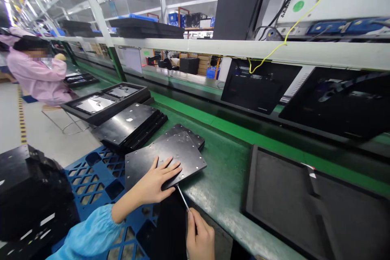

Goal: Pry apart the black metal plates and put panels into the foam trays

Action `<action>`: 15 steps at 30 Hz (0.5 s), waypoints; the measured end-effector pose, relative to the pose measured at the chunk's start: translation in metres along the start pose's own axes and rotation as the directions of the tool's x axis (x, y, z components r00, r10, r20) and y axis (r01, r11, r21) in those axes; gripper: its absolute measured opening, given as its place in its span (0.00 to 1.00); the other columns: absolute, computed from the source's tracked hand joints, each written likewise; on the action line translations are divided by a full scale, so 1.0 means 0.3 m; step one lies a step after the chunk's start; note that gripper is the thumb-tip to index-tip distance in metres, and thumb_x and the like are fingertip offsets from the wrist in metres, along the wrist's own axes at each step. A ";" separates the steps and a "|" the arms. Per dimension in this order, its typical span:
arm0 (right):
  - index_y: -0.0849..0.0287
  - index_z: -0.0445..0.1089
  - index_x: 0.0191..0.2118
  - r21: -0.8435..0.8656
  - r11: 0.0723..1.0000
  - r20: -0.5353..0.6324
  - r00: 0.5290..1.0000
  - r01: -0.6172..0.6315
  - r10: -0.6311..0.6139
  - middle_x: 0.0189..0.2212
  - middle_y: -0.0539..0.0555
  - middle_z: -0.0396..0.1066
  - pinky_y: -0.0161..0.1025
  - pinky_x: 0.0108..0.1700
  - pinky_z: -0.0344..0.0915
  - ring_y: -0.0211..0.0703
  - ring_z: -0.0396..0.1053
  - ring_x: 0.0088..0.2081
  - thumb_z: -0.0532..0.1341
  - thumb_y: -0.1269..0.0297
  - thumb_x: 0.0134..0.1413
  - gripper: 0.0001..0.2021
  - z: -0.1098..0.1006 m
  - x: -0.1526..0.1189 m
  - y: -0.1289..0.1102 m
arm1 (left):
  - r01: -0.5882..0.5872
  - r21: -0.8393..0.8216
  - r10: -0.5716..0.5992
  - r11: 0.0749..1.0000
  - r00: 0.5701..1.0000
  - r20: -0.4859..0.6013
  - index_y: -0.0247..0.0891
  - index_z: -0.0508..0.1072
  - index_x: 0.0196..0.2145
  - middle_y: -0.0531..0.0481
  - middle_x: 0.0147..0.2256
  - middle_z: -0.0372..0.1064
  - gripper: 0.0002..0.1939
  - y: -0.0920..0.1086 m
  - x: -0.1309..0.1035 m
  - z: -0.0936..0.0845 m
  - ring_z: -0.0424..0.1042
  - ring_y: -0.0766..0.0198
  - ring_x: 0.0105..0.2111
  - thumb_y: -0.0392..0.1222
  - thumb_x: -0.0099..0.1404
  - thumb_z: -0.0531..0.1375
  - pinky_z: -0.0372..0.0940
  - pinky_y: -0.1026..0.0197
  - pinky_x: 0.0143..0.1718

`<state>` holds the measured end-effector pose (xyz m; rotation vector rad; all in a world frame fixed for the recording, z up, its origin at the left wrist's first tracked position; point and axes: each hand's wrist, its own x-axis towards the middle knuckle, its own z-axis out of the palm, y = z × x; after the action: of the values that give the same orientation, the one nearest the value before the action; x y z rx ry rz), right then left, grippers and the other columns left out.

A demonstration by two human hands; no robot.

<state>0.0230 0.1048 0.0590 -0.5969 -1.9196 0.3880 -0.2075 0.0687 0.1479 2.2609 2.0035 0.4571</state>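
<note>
My left hand (157, 180) lies flat, fingers spread, on a black square metal plate (179, 152) with small holes along its edges. The plate rests on a second similar plate (190, 134) at the edge of the green workbench (225, 170). My right hand (199, 237) grips a thin metal tool (183, 197), its tip reaching under the near edge of the top plate. A light blue sleeve (91, 235) covers my left arm.
A stack of black plates (128, 124) and black trays (103, 103) sit to the left. A blue plastic pallet (100, 174) lies below them. A large black tray (289, 199) lies at right. Monitors (258, 85) lean behind the belt. A person in pink (36, 73) sits at far left.
</note>
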 end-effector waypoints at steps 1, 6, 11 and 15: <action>0.64 0.76 0.43 -0.006 1.000 -0.018 1.000 0.020 -0.020 0.35 0.56 0.80 0.27 0.40 0.73 0.42 0.80 0.34 0.52 0.68 0.72 0.15 0.005 -0.005 0.003 | 0.003 -0.003 -0.003 1.000 1.000 -0.003 0.42 0.57 0.70 0.45 0.70 0.51 0.34 0.001 0.002 -0.001 0.41 0.42 0.72 0.42 0.68 0.56 0.29 0.21 0.66; 0.67 0.76 0.44 0.003 0.997 -0.081 0.994 0.075 -0.075 0.35 0.58 0.80 0.26 0.43 0.72 0.42 0.80 0.34 0.54 0.71 0.70 0.13 0.026 -0.011 0.010 | 0.030 0.024 -0.031 0.999 0.999 0.032 0.40 0.61 0.68 0.43 0.69 0.53 0.36 0.010 0.025 -0.018 0.44 0.40 0.71 0.36 0.61 0.58 0.34 0.21 0.65; 0.68 0.77 0.45 0.073 0.996 -0.070 0.996 0.053 -0.048 0.37 0.60 0.80 0.27 0.45 0.73 0.44 0.80 0.37 0.54 0.72 0.70 0.13 0.067 -0.034 0.028 | 0.035 0.074 -0.040 0.997 0.997 0.067 0.37 0.64 0.65 0.40 0.67 0.56 0.38 0.020 0.048 -0.049 0.49 0.37 0.69 0.32 0.55 0.58 0.45 0.20 0.63; 0.67 0.77 0.47 0.092 0.995 -0.088 0.996 0.027 -0.019 0.38 0.59 0.80 0.27 0.47 0.73 0.43 0.80 0.39 0.54 0.70 0.71 0.13 0.108 -0.061 0.044 | 0.032 0.090 -0.040 0.995 0.995 0.091 0.36 0.65 0.65 0.39 0.67 0.55 0.38 0.029 0.057 -0.058 0.49 0.36 0.69 0.33 0.54 0.58 0.47 0.20 0.62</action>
<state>0.0026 0.1052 0.0251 -0.5215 -1.8131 0.4275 -0.2023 0.0819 0.1695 2.2466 2.0534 0.2594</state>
